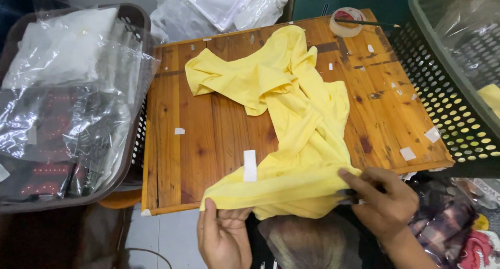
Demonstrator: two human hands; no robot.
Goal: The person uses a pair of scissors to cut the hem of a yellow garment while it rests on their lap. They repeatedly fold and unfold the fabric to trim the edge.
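Two bare hands work at the near edge of a wooden tabletop (208, 139), and the scene reads like this from left to right. At the far left a brown plastic basket (136, 19) holds clear plastic bags (62, 92) with folded white and dark goods inside. Just beside it starts the tabletop, an orange-brown slatted board dotted with small scraps of white tape (250, 165). A crumpled yellow garment (291, 123) lies across the middle of the board, running from the far edge down to the near edge, where its lower part hangs slightly over. The left hand (224, 232) comes up from below, thumb on top of the fabric and fingers curled under it, pinching the garment's near left corner. The right hand (383, 201) is farther along the same edge, fingers closed in a pinch on the garment's right end at the rim of the board. The cloth between the two hands is drawn out in a loose band. At the far edge of the board, to the right of the garment, sits a roll of clear tape (346, 21) with a thin dark stick lying across it. Behind the board lie more clear bags (219, 6). At the far right stands a grey-green perforated basket (448, 107)
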